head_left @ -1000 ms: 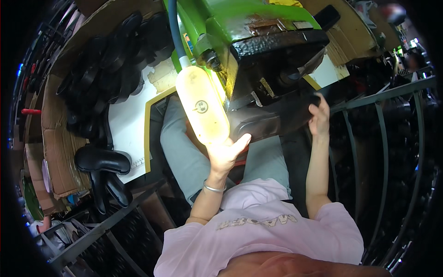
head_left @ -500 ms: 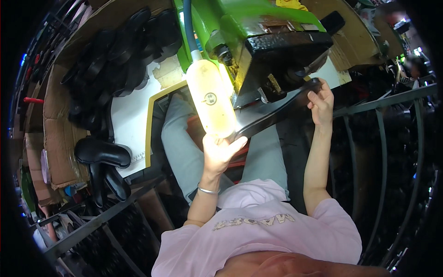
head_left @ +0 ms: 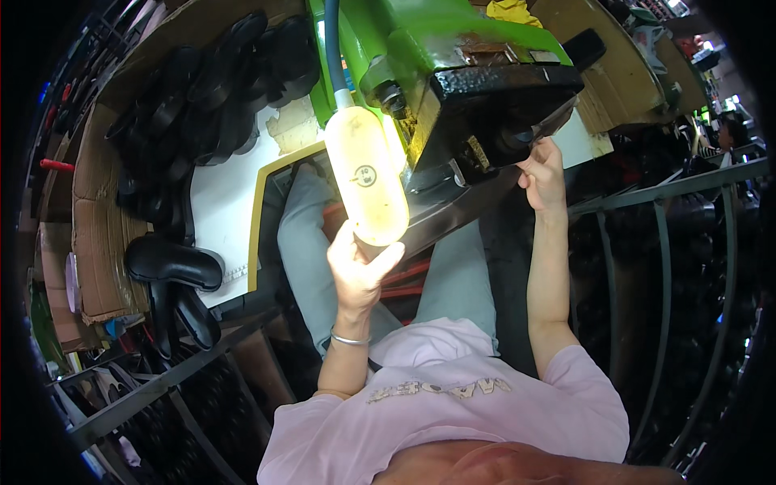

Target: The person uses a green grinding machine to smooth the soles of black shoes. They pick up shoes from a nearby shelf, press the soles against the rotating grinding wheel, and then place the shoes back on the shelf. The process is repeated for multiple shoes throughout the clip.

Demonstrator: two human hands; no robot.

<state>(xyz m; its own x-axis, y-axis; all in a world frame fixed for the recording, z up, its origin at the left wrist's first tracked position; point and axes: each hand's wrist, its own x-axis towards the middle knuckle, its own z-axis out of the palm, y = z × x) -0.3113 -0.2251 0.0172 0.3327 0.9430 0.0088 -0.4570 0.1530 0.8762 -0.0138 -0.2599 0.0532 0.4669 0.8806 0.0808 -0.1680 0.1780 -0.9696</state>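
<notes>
Between my hands spans a black shoe sole [head_left: 449, 212], lying under the dark head of a green machine [head_left: 493, 97]. My left hand [head_left: 356, 267] grips its near left end, thumb out, partly behind the glowing oblong lamp [head_left: 368, 178]. At the far right end, my right hand [head_left: 543, 176] pinches the sole's edge close against the machine head. The head hides the sole's far edge, and the lamp covers some of its left end and my left fingertips.
A heap of black soles [head_left: 210, 97] fills a cardboard-sided area at the left, with more soles [head_left: 174, 271] hanging over a white board [head_left: 222, 214]. Metal rails [head_left: 671, 190] stand at the right and a metal bar [head_left: 162, 388] at lower left.
The sole has turned so more of its broad face shows, and it sits closer under the machine head. My right hand has shifted left; my left hand has moved slightly left and down.
</notes>
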